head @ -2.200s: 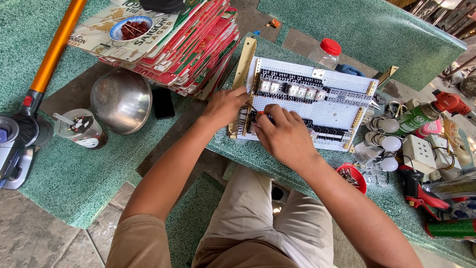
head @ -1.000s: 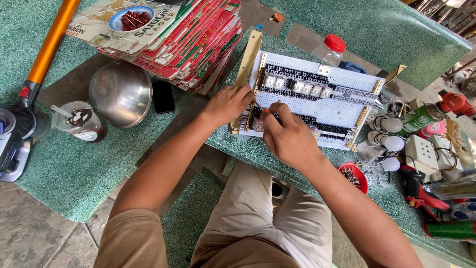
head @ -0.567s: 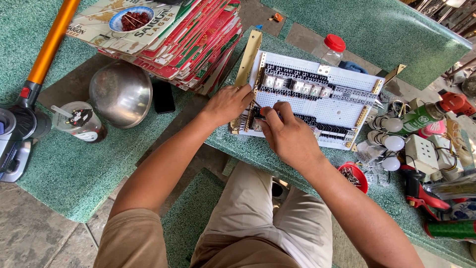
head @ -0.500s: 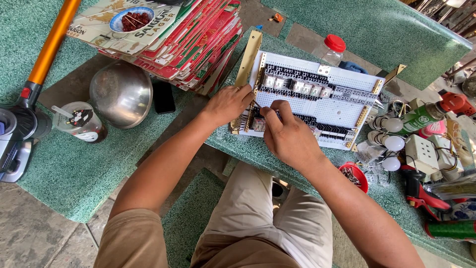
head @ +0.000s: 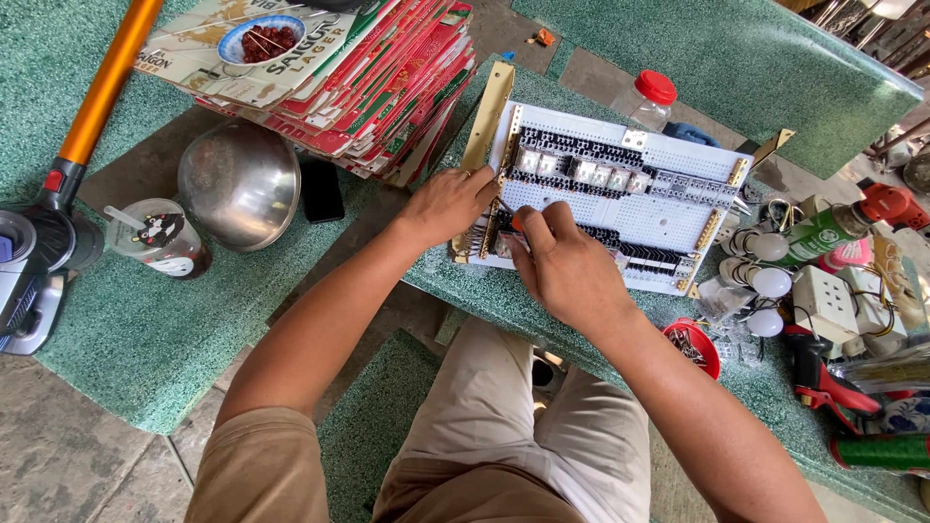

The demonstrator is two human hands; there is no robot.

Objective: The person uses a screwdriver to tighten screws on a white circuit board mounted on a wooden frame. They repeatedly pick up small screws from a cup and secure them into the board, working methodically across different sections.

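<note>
A white perforated panel (head: 668, 228) with rows of black and clear electrical parts lies on a green speckled stone table (head: 823, 58). My left hand (head: 441, 205) rests on the panel's near-left corner, fingers against its brass side rail (head: 487, 111). My right hand (head: 562, 266) is over the lower-left part of the panel, fingers pinched on a small orange-tipped thing that I cannot make out clearly. My knees in beige trousers are below the table edge.
A stack of red-and-white cartons (head: 368, 77) with a small bowl on top lies at the left. A steel bowl (head: 239, 184), a black phone (head: 321, 189), a plastic cup (head: 155, 240) and an orange-handled vacuum (head: 102, 87) sit further left. Bulbs (head: 770, 281), a red dish of screws (head: 693, 346) and red pliers (head: 823, 373) crowd the right.
Both hands have stayed at the panel's lower-left corner, with only small finger movements of my right hand. The view has shifted slightly.
</note>
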